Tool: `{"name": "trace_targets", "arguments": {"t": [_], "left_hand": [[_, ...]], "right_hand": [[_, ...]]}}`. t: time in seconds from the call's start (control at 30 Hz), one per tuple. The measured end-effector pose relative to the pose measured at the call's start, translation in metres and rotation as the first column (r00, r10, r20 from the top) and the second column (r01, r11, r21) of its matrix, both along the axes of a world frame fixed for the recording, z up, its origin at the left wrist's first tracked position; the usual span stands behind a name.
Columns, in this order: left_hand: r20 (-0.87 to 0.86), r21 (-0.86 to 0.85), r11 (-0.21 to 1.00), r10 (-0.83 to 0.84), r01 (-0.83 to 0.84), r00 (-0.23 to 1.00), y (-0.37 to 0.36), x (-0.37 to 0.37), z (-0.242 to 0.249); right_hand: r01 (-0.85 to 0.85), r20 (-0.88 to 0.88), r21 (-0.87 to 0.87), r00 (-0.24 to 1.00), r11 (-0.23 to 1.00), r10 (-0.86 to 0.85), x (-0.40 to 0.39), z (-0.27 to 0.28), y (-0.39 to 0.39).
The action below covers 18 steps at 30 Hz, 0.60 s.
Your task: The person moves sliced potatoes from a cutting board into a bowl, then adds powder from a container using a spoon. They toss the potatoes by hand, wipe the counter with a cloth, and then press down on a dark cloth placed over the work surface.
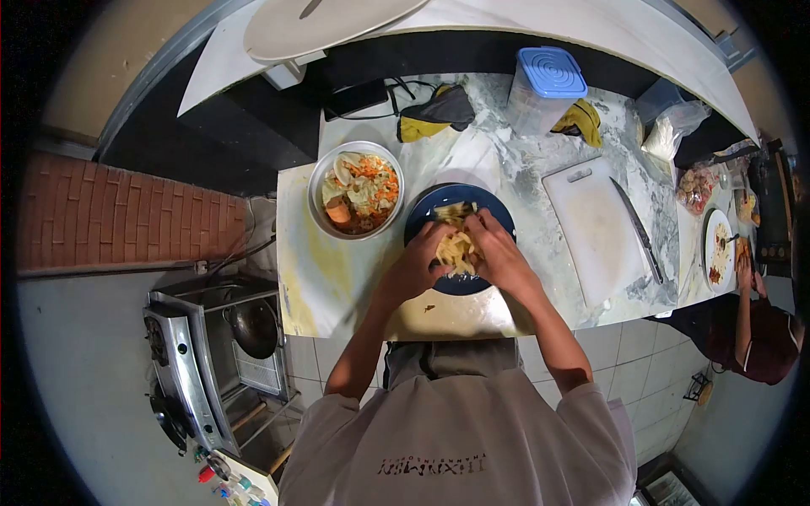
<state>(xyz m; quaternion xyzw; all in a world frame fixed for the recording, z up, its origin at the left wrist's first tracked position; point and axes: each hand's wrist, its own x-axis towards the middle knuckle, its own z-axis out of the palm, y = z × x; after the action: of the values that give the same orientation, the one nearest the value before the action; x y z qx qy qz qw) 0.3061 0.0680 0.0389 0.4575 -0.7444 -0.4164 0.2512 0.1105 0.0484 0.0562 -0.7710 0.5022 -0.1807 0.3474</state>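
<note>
A dark blue plate [498,199] near the counter's front edge holds pale yellow cut food strips [458,253], perhaps potato or fried dough. My left hand [415,263] curls round the left side of the strips, fingers bent inward over the plate. From the right, my right hand [499,253] closes on the same heap, its fingertips among the pieces. More strips with darker edges show above the fingers, at the far side of the plate. My hands hide part of the heap. Left of the plate stands a metal bowl [314,196] with shredded vegetables and an orange chunk.
A white cutting board [595,232] and a knife [639,229] lie to the right. Behind are a blue-lidded container [544,88] and yellow-black cloths [439,114]. Another person [755,333] works at far right by a white plate [714,240]. A stove [181,363] stands lower left.
</note>
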Motion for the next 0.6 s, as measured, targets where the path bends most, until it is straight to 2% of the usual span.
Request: {"name": "trace_targets", "arguments": {"t": [0.07,0.1,0.17,0.2,0.23,0.27,0.37,0.43,0.53,0.6], "left_hand": [[0.021,0.072,0.997,-0.021,0.019,1.000,0.001,0.005,0.012],[0.039,0.139,0.990,-0.039,0.033,0.998,0.001,0.007,0.015],[0.109,0.095,0.995,-0.011,0.001,0.994,0.002,0.008,0.008],[0.177,0.044,0.999,0.019,-0.027,0.984,0.002,0.009,0.005],[0.179,0.046,0.999,0.014,-0.023,0.984,0.002,0.008,0.002],[0.204,0.007,0.999,0.049,-0.052,0.978,0.003,0.005,0.000],[0.219,-0.049,0.997,0.076,-0.066,0.973,0.002,-0.004,-0.017],[0.215,-0.069,0.996,0.073,-0.059,0.974,-0.001,-0.012,-0.022],[0.211,0.033,0.990,0.128,-0.138,0.969,-0.005,-0.017,-0.032],[0.119,-0.129,0.987,0.111,-0.096,0.987,-0.013,-0.014,-0.047]], "right_hand": [[-0.129,0.035,-0.116,0.990,0.985,0.133,-0.008,-0.004,0.003],[-0.128,0.036,-0.113,0.990,0.985,0.133,-0.011,-0.005,0.005],[-0.174,-0.034,-0.156,0.985,0.972,0.171,-0.014,0.002,0.010],[-0.171,-0.032,-0.154,0.985,0.973,0.168,-0.014,0.007,0.008],[-0.172,-0.124,-0.044,0.978,0.984,0.165,-0.014,0.014,0.005],[-0.159,-0.215,0.067,0.962,0.985,0.170,-0.012,0.019,0.004],[-0.086,-0.268,0.022,0.959,0.996,0.088,-0.005,-0.001,0.006],[-0.045,-0.248,0.010,0.968,0.999,0.046,0.003,-0.017,0.006],[0.027,-0.197,0.014,0.980,1.000,-0.024,0.012,-0.038,0.004],[0.066,-0.172,0.026,0.983,0.998,-0.060,0.012,-0.039,0.001]]}}
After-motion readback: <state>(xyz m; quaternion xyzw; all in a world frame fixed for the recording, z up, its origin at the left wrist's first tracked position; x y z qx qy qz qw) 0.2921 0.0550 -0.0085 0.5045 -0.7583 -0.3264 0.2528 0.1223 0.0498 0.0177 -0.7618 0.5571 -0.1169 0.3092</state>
